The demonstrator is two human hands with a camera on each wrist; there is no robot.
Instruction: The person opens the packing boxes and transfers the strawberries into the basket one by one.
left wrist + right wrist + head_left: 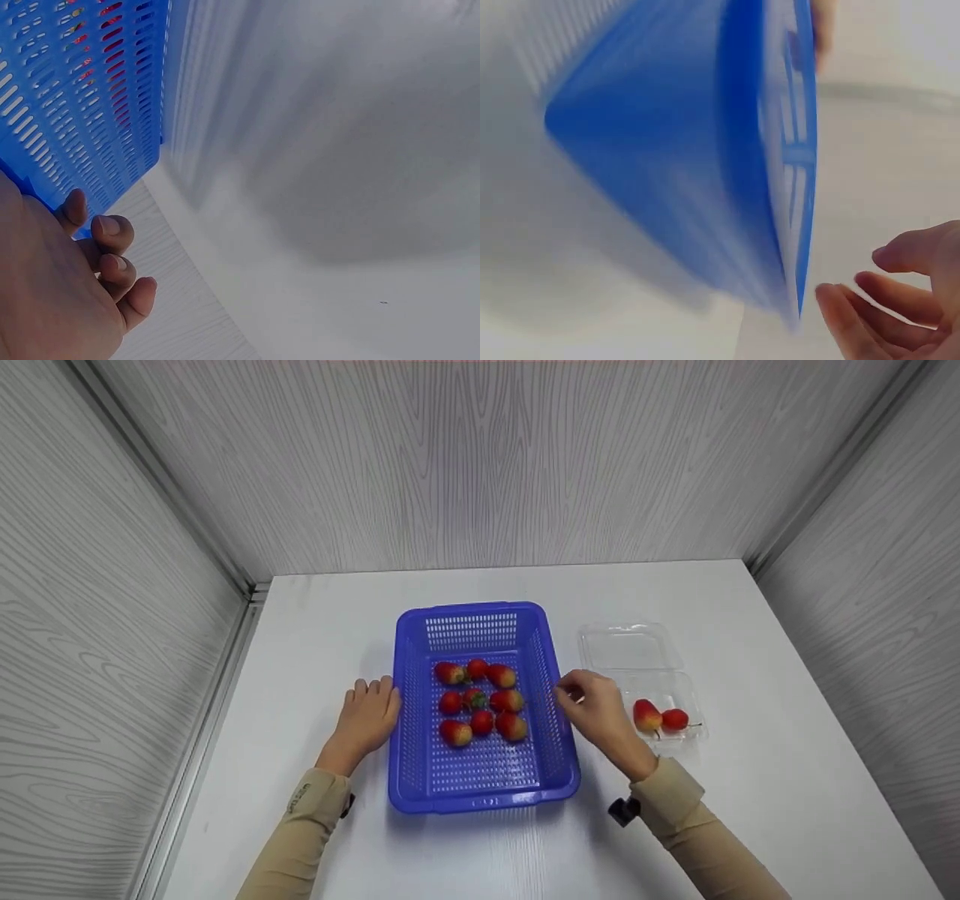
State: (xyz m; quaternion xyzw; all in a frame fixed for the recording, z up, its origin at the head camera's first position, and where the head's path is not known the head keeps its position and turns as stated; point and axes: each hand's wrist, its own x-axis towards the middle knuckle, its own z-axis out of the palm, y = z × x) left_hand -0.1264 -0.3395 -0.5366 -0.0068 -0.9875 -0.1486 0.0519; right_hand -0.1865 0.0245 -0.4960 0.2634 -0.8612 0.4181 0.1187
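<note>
A blue slotted basket (484, 799) holds several small red fruits (481, 723), some blushed yellow at one end; one (474, 699) shows green leaves. At the basket's left rim, my left hand (367, 718) holds the edge. In the left wrist view that hand's fingers (112, 234) are curled beside the rim, and its thumb is hidden. My right hand (596, 709) hovers by the right rim. Its thumb and fingers (900, 296) stand bent and apart in the right wrist view, with nothing between them.
Right of my right hand lies an opened clear plastic clamshell box (634, 649). Inside its near half are a red-yellow fruit (646, 715) and a round red fruit (675, 720) with a stem. The white table (757, 810) is bordered by grey wood-grain panels (480, 472).
</note>
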